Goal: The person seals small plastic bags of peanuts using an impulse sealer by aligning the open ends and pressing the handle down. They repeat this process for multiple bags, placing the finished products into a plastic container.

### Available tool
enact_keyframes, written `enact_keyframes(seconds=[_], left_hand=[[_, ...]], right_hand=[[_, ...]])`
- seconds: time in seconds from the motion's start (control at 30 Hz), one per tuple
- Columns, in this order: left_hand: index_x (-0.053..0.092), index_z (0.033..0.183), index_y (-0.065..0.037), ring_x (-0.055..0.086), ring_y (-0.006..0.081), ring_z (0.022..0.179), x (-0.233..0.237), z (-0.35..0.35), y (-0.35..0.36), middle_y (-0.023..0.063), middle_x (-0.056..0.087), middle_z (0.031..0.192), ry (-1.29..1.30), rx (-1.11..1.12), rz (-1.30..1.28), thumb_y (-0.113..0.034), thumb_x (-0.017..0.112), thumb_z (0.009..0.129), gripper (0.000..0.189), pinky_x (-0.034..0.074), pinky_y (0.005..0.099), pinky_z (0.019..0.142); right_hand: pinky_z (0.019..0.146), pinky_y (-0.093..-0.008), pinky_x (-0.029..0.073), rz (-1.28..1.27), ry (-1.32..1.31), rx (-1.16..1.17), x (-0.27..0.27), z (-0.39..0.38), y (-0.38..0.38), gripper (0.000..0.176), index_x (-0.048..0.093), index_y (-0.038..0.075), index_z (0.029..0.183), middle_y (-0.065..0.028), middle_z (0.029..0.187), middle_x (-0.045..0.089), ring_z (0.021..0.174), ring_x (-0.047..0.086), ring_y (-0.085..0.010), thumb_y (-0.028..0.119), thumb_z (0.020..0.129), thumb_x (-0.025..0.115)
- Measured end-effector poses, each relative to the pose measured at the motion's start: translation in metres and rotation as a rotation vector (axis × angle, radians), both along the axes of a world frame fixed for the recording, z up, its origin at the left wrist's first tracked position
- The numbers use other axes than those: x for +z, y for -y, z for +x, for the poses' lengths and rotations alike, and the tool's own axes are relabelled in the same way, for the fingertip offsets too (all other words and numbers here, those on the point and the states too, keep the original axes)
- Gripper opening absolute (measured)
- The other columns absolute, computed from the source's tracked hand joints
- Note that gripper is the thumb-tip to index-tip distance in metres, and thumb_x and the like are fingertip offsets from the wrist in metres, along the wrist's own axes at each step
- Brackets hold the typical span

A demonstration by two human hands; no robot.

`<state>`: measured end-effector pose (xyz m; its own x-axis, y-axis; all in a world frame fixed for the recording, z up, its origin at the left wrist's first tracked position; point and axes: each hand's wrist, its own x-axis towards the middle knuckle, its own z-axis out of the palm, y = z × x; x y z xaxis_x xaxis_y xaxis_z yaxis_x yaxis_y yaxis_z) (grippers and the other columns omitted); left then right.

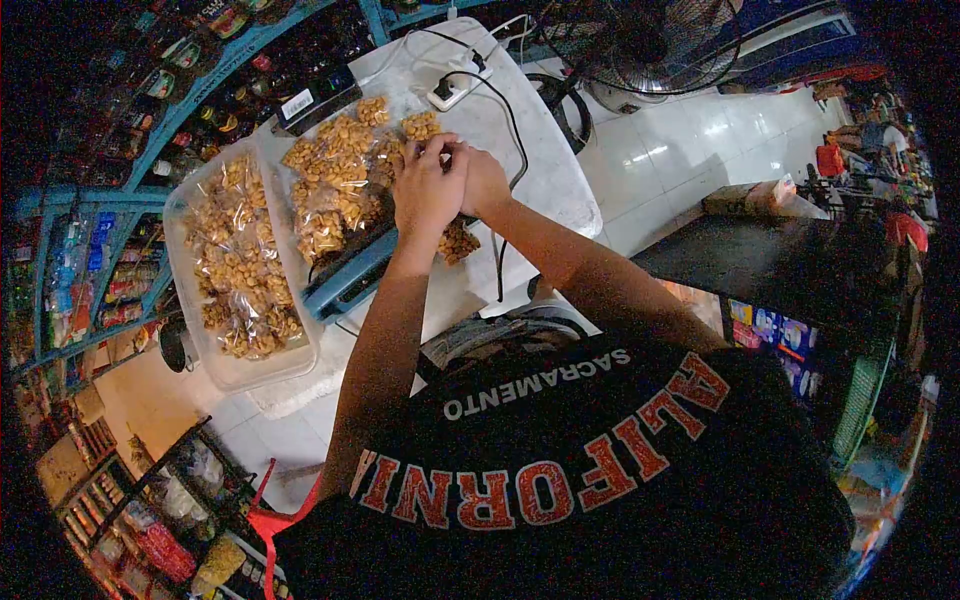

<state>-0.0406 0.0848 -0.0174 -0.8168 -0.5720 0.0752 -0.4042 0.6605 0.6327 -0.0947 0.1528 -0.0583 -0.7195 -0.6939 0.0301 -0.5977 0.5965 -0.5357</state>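
Both my hands meet above the white table (550,180), just past the blue bar-shaped device (350,275). My left hand (430,197) is closed, fingers curled in against my right hand (483,182), also closed. Whatever they pinch is hidden by the fingers. Beside my left hand lies a pile of clear bags of brown nut-like snacks (340,150). One small bag (421,125) sits just beyond my fingertips, and another bag (458,243) rests below my wrists, right of the device. More filled bags (245,250) lie in a clear plastic tub (285,372) at the left.
A white power strip (450,95) with black cords lies toward the table's far edge, one cord running down right of my hands. A dark box (316,100) stands behind the bags. Beyond are a fan (645,50), shelves of goods and a dark counter (760,260) at right.
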Motion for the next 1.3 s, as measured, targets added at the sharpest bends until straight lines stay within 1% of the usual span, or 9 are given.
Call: enact_keyframes(seconds=[0.37, 0.47, 0.57, 0.77, 0.87, 1.0, 1.2, 1.27, 1.3], left_hand=[[0.056, 0.095, -0.019, 0.047, 0.0348, 0.093, -0.001, 0.0, 0.001, 0.0137, 0.051, 0.097, -0.011, -0.007, 0.038, -0.036, 0.05, 0.076, 0.026, 0.04, 0.0421, 0.079], [0.056, 0.095, -0.019, 0.048, 0.0348, 0.092, 0.001, 0.0, 0.002, 0.0139, 0.051, 0.097, -0.01, -0.031, 0.074, -0.036, 0.05, 0.076, 0.026, 0.04, 0.0418, 0.079], [0.056, 0.094, -0.019, 0.048, 0.0346, 0.092, 0.002, 0.0, 0.001, 0.0137, 0.051, 0.097, -0.017, -0.013, 0.054, -0.037, 0.049, 0.076, 0.026, 0.04, 0.0415, 0.078], [0.056, 0.094, -0.02, 0.047, 0.034, 0.093, 0.002, 0.0, 0.001, 0.0134, 0.05, 0.098, 0.012, -0.007, 0.078, -0.037, 0.049, 0.076, 0.026, 0.041, 0.0413, 0.078], [0.056, 0.095, -0.02, 0.047, 0.0342, 0.094, 0.001, 0.0, 0.002, 0.0138, 0.05, 0.099, 0.031, -0.011, 0.113, -0.037, 0.049, 0.076, 0.027, 0.041, 0.0411, 0.078], [0.056, 0.095, -0.02, 0.047, 0.0348, 0.094, 0.003, 0.0, 0.0, 0.014, 0.051, 0.099, 0.023, 0.002, 0.108, -0.038, 0.049, 0.076, 0.027, 0.041, 0.0414, 0.078], [0.056, 0.094, -0.018, 0.046, 0.0344, 0.097, 0.013, 0.001, 0.0, 0.0147, 0.052, 0.1, 0.012, 0.002, 0.07, -0.04, 0.049, 0.076, 0.029, 0.039, 0.0418, 0.081], [0.055, 0.095, -0.017, 0.045, 0.0348, 0.101, 0.013, 0.002, -0.001, 0.0153, 0.05, 0.107, 0.003, 0.001, 0.059, -0.044, 0.047, 0.077, 0.033, 0.037, 0.0416, 0.085], [0.054, 0.098, -0.017, 0.043, 0.036, 0.103, 0.013, 0.003, 0.001, 0.0166, 0.048, 0.112, 0.02, -0.013, 0.09, -0.047, 0.045, 0.078, 0.038, 0.035, 0.0423, 0.087]], right_hand=[[0.061, -0.0405, 0.048, 0.121, 0.042, 0.006, -0.002, -0.002, 0.0, 0.025, 0.055, 0.0, 0.078, -0.0181, 0.074, 0.059, 0.07, 0.058, -0.033, 0.021, 0.066, 0.053], [0.061, -0.0403, 0.048, 0.004, 0.005, -0.005, -0.006, -0.001, 0.0, 0.024, 0.056, 0.0, 0.077, -0.0186, 0.075, 0.059, 0.071, 0.058, -0.033, 0.02, 0.065, 0.054], [0.061, -0.0399, 0.048, 0.096, 0.028, -0.038, 0.001, 0.0, 0.0, 0.022, 0.056, 0.0, 0.077, -0.0189, 0.074, 0.059, 0.071, 0.058, -0.0329, 0.018, 0.065, 0.054], [0.061, -0.0402, 0.048, 0.027, -0.089, 0.055, -0.022, -0.005, 0.0, 0.023, 0.056, -0.001, 0.076, -0.0184, 0.072, 0.058, 0.069, 0.058, -0.0336, 0.019, 0.064, 0.054], [0.061, -0.0405, 0.048, 0.033, 0.057, 0.013, 0.004, -0.001, -0.001, 0.026, 0.056, -0.002, 0.076, -0.0187, 0.074, 0.059, 0.07, 0.058, -0.0334, 0.021, 0.064, 0.054], [0.062, -0.0407, 0.048, 0.042, 0.006, -0.03, -0.004, -0.001, 0.0, 0.027, 0.056, -0.001, 0.076, -0.0189, 0.076, 0.059, 0.07, 0.058, -0.0332, 0.023, 0.065, 0.054], [0.065, -0.0417, 0.045, 0.002, -0.002, -0.002, 0.0, -0.002, 0.001, 0.03, 0.053, 0.003, 0.089, -0.0163, 0.08, 0.059, 0.075, 0.056, -0.0334, 0.024, 0.068, 0.053], [0.067, -0.0404, 0.044, -0.006, 0.059, -0.063, 0.001, 0.0, 0.001, 0.031, 0.053, 0.003, 0.09, -0.0168, 0.082, 0.059, 0.077, 0.056, -0.0336, 0.026, 0.069, 0.052], [0.071, -0.0366, 0.043, 0.02, 0.13, -0.026, 0.002, -0.002, 0.002, 0.026, 0.053, 0.003, 0.093, -0.0163, 0.089, 0.058, 0.082, 0.056, -0.0307, 0.019, 0.072, 0.051]])
